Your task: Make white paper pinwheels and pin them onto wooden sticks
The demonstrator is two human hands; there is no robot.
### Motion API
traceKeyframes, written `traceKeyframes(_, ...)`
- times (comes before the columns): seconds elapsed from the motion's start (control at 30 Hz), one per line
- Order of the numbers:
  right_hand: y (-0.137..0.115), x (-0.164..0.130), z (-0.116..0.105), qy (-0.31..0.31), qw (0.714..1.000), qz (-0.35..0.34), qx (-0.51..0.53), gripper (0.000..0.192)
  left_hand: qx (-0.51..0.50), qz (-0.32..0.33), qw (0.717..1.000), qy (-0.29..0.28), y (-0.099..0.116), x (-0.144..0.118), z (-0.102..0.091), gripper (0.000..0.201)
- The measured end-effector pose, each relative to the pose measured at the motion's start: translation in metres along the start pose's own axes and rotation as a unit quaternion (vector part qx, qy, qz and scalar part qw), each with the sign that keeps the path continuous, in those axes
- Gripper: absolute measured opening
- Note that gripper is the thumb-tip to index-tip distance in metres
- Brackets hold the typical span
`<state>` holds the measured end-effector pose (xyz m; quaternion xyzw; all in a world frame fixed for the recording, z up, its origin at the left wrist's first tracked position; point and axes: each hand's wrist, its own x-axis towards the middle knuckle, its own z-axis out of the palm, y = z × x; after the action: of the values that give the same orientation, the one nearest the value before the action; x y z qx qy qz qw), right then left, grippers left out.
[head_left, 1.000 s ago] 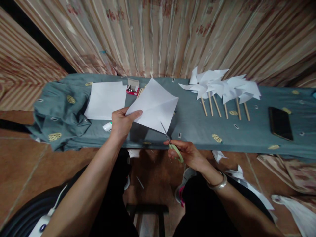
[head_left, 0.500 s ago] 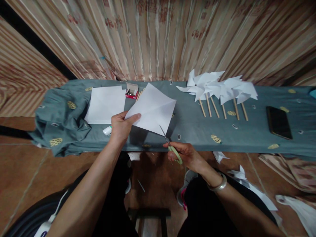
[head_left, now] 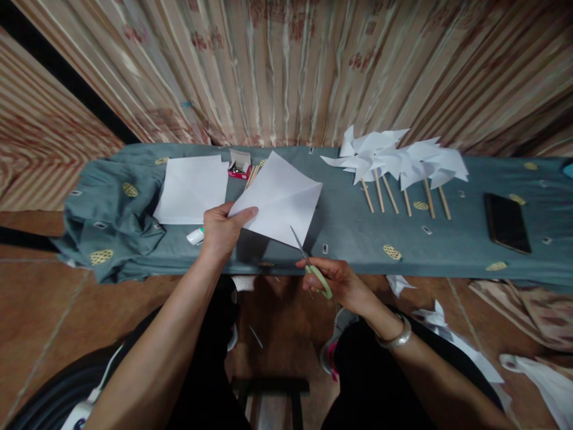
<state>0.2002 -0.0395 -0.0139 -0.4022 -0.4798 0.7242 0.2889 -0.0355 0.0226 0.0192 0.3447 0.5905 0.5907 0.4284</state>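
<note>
The left hand [head_left: 221,230] is pinching a creased white paper square [head_left: 280,197] by its near-left corner, fingers closed on it, holding it tilted above the cloth-covered desk [head_left: 358,230]. The right hand [head_left: 338,280] is gripping green-handled scissors [head_left: 313,269], whose blades are meeting the sheet's near corner, seemingly only slightly parted. Judging by this, a cut along a diagonal crease is being started; the next snip is calling for steady paper and blades kept on the fold, stopping short of the centre.
</note>
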Motion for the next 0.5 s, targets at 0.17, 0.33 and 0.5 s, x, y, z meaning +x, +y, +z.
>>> traceKeyframes(0.17,-0.006,-0.001,0.002,0.016,1.000,0.000,-0.021,0.046,0.010,-0.023,0.999,-0.023,0.000,-0.008,0.005,0.029)
traceKeyframes(0.33,-0.011,-0.002,0.003,0.014,0.998,-0.006,-0.053,0.044,0.038,-0.038,0.998,-0.033,-0.001,-0.011,0.009,0.034)
traceKeyframes(0.5,-0.011,-0.002,0.002,0.016,0.998,-0.009,-0.064,0.042,0.028,-0.045,0.998,-0.040,-0.002,-0.012,0.009,0.032)
